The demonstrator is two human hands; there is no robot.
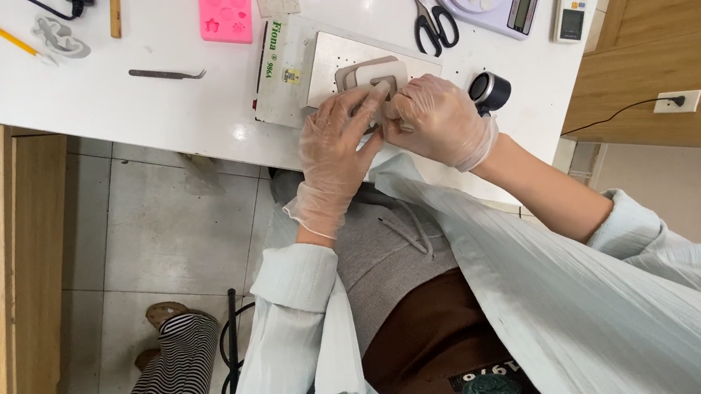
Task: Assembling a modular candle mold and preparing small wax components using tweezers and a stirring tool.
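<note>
Left hand: my left hand (335, 159) in its clear glove lies flat over the near edge of the grey mould (370, 77), fingers together and stretched forward, pressing down on it.
Right hand: my right hand (439, 119), gloved too, curls in from the other side — fingertips bunched and pinching at the mould's near corner, touching my left fingertips.
Mould: a rounded grey piece with nested ridges, sitting on the metal plate (333, 52) at the table (133, 99) edge, just in front of my body.
Risk: both hands push at one corner close to the table's lip — I judge the mould could skid on the smooth plate, or tear if I pinch too hard. Loose glove film could snag under my fingers as well.
Edges: the table edge runs right under my wrists, with open floor below.
Room: the black round object (490, 89) sits just beside my right hand and the scissors (430, 13) lie near, beyond the plate; to the left, bare tabletop up to the tweezers (166, 73) and pink mould (225, 13).
</note>
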